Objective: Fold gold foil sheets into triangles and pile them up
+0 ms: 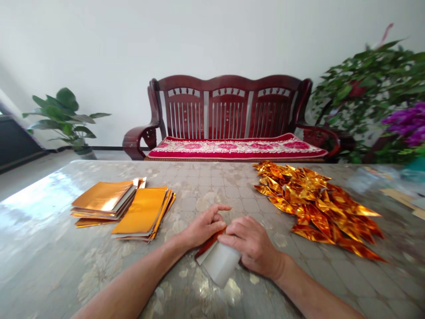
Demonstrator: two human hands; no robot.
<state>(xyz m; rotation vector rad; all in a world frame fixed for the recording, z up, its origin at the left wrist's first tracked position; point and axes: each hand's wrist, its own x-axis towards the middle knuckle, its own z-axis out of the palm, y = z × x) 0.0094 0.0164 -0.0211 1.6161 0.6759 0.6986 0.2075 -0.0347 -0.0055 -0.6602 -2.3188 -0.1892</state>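
Between my hands is a sheet of foil paper [222, 264], its pale back showing and one edge folded over to the orange foil side. My left hand [207, 225] grips the folded edge between thumb and fingers, with the index finger stretched out to the right. My right hand [252, 243] is closed over the sheet's upper right part, thumb pressed near the fold. The lower end of the paper curls up a little above the table. Some of the fold is hidden under my fingers.
Two stacks of flat gold foil sheets, a left stack [102, 197] and a nearer stack [141, 210], lie on the covered table [186, 195]. A pile of folded foil pieces [312, 204] spreads at the right, near clear plastic [373, 177]. Behind stands a wooden bench [227, 110].
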